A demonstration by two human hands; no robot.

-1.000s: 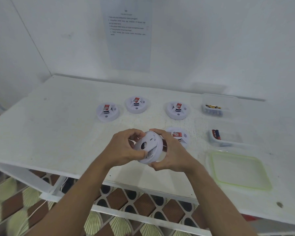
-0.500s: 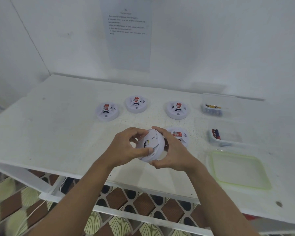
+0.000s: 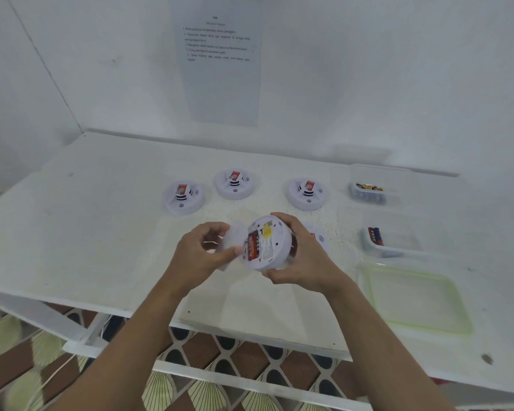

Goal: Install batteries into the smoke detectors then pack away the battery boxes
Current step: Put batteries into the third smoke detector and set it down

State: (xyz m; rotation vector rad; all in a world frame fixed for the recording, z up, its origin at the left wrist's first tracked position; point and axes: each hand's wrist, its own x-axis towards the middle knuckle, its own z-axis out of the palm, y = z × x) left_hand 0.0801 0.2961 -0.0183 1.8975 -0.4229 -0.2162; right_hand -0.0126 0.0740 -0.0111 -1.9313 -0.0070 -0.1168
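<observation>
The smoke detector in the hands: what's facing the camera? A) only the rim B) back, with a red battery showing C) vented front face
B: the smoke detector gripped by the right hand shows its back, with a red battery and yellow label; the left hand holds the white cover.

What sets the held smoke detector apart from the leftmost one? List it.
Held detector is gripped in the right hand; leftmost detector lies on the table. Held detector shows its back and red battery, cover off in the left hand; leftmost detector shows its domed front, red tag. Both are white, round.
</observation>
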